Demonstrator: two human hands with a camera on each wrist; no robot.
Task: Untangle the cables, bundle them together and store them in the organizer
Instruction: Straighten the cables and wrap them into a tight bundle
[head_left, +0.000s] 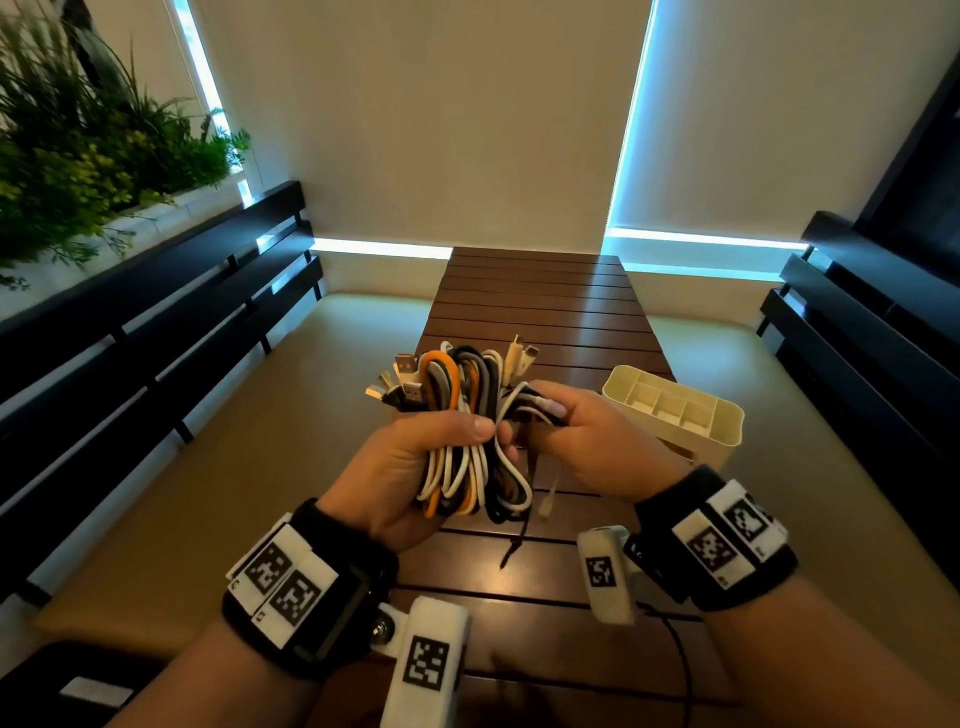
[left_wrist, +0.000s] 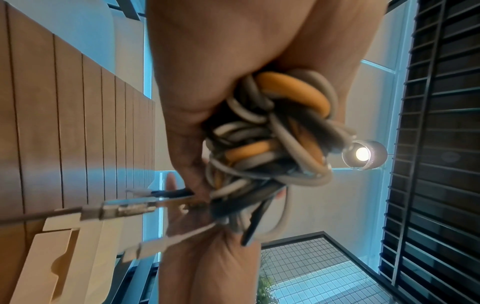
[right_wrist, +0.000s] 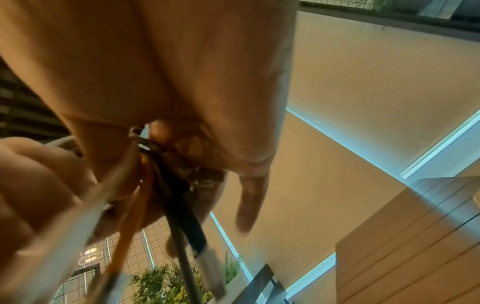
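Note:
A thick bundle of cables (head_left: 467, 421) in orange, black, grey and white is held above the slatted wooden table (head_left: 540, 306). My left hand (head_left: 415, 467) grips the bundle round its middle, thumb across the front; its looped cables (left_wrist: 270, 139) fill the left wrist view. My right hand (head_left: 582, 441) pinches white and black cable ends at the bundle's right side. Plug ends stick out at the top and left. A black cable (head_left: 517, 540) and a white plug (head_left: 548, 499) hang down. The cream organizer (head_left: 675, 410) with several compartments stands to the right.
Dark slatted benches (head_left: 171, 322) run along both sides of the table. Green plants (head_left: 88, 140) stand at the far left. Pale blinds (head_left: 441, 130) cover the wall behind. The far half of the table is bare wood.

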